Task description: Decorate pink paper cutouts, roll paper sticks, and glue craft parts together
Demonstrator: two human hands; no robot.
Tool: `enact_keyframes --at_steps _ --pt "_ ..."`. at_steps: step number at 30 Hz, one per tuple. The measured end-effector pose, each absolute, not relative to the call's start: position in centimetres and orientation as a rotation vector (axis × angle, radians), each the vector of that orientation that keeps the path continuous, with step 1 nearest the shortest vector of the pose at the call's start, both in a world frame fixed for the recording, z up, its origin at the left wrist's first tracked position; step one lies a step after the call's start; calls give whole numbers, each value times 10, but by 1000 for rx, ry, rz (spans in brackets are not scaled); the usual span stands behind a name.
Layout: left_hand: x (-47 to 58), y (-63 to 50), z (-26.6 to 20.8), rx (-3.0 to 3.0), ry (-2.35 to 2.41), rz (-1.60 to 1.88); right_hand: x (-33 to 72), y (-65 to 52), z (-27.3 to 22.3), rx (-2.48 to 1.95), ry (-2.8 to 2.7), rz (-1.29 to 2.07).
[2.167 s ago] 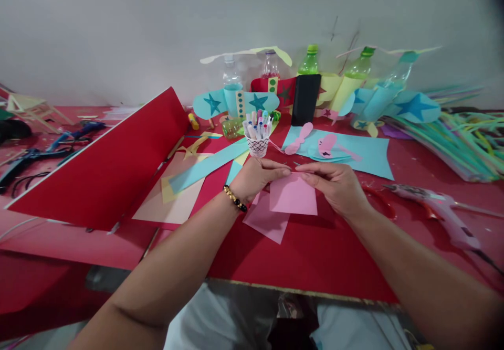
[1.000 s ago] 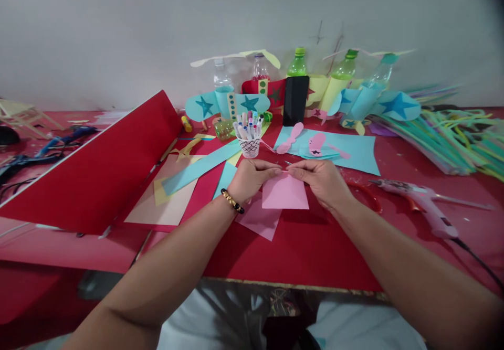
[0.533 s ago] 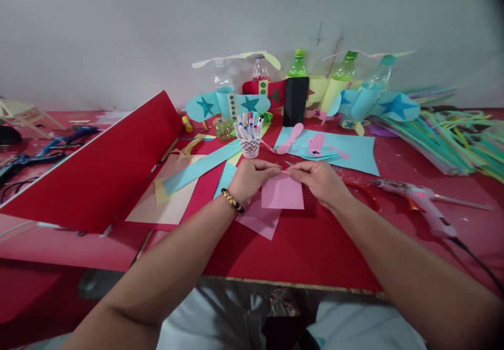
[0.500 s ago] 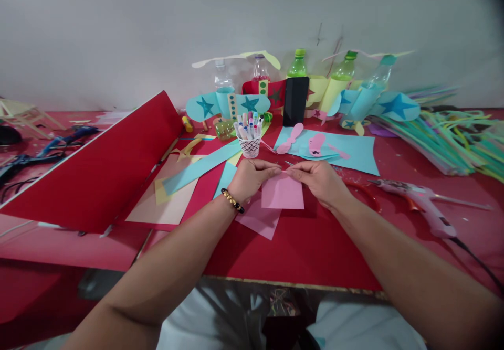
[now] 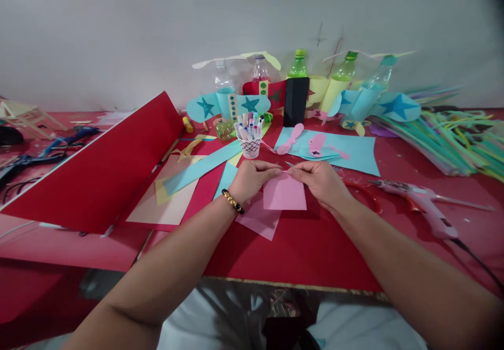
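Observation:
A small sheet of pink paper (image 5: 284, 193) hangs from both hands above the red tabletop. At its upper left edge my left hand (image 5: 252, 179) pinches it between thumb and fingers; a beaded bracelet circles that wrist. My right hand (image 5: 319, 179) grips the upper right edge the same way, its fingertips close to the left ones. Below, partly covered, lies another sheet of pink paper (image 5: 262, 219). Just behind the hands stands a patterned cup of markers (image 5: 249, 147). Scissors with orange handles (image 5: 372, 195) lie partly hidden beside my right forearm.
A pink glue gun (image 5: 427, 203) with its cord lies at the right. Several bottle planes (image 5: 226, 101) and a black phone (image 5: 296, 101) stand along the wall. A red board (image 5: 106, 166) leans at the left. Blue paper (image 5: 354, 153) carries pink cut-outs; pipe cleaners (image 5: 452, 140) are piled at right.
The held pink paper has shifted very slightly to the right. Both hands keep nearly the same pinch and place.

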State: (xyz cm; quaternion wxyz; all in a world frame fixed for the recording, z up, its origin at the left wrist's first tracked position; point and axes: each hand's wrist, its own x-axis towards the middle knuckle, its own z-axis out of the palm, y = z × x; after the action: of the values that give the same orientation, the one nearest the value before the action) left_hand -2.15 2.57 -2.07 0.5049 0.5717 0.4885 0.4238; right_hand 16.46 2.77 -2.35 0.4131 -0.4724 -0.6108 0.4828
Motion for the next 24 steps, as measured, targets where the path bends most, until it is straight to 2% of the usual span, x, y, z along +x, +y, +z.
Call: enact_keyframes --at_steps 12,24 --pt "-24 23 -12 1468 1235 916 169 29 -22 -1203 -1622 1140" --pt "-24 26 -19 1389 1195 963 168 28 -20 -1200 -1595 1188"
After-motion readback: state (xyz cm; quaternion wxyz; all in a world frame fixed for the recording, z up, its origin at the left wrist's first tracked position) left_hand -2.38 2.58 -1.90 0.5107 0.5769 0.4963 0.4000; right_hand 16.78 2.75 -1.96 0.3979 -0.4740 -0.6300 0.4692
